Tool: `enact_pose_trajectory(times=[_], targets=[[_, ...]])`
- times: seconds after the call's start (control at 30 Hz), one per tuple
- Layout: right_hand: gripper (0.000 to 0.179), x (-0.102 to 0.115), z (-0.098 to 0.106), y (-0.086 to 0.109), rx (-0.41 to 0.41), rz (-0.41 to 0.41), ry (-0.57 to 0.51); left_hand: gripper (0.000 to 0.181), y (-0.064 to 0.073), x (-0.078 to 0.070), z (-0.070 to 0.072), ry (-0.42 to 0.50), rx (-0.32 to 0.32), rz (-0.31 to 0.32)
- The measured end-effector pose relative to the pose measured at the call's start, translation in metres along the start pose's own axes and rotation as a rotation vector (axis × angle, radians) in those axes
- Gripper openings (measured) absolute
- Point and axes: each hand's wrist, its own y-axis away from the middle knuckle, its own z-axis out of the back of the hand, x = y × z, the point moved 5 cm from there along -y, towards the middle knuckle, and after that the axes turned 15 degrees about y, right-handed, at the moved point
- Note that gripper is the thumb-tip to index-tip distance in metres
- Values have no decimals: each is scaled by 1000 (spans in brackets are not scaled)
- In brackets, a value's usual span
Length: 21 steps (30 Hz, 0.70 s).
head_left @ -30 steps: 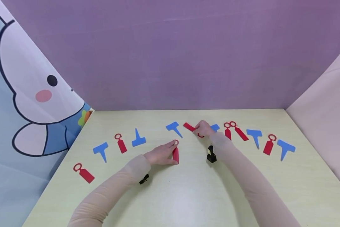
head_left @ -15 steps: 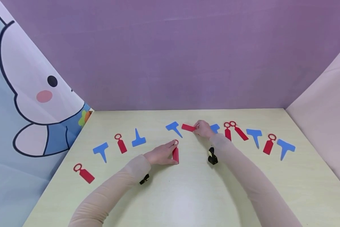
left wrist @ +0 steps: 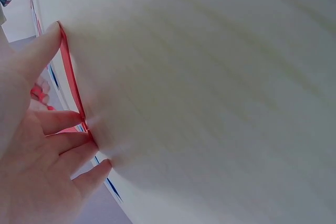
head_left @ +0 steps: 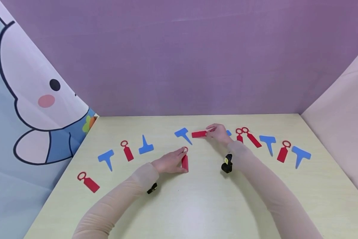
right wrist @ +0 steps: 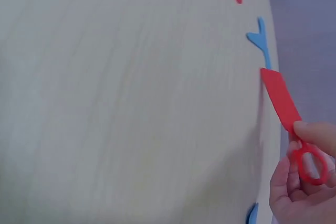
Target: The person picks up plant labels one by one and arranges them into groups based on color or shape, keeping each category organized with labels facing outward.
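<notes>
My left hand rests on a red tag with a ring end at the middle of the table. Its thumb lies at the tag's square end and its fingertips at the ring, as the left wrist view also shows. Further back, my right hand pinches another flat red tag at the neck between thumb and finger. The tag's blade points left, and its ring shows below the thumb in the right wrist view. A blue T-shaped label lies just left of that blade.
Several red ring tags, such as one at the left and one at the right, lie about the table. Among them are blue T-shaped labels, one left and one right. A purple curtain hangs behind.
My right hand has shifted slightly right and turned its red tag, so the blade has swung from slanting to nearly level. The left hand has stayed on its tag.
</notes>
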Motion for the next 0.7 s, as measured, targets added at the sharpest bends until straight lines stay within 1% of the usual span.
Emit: enact_pose_trajectory(times=[0.1, 0.23, 0.37, 0.47, 0.6, 0.7], targets=[[31, -3, 3, 0, -11, -29, -86, 85, 0, 0, 1, 3, -1, -4], [28, -3, 5, 1, -29, -23, -187, 85, -1, -1, 1, 4, -5, -7], [26, 0, 5, 5, -13, -31, -257, 85, -1, 0, 1, 8, -4, -4], [31, 0, 3, 8, 17, -60, -269, 85, -1, -1, 1, 11, 2, 1], [36, 0, 1, 12, 51, -93, -233, 85, 1, -2, 2, 11, 3, 1], [36, 0, -2, 15, 80, -96, -220, 85, 1, -2, 2, 3, 3, -2]])
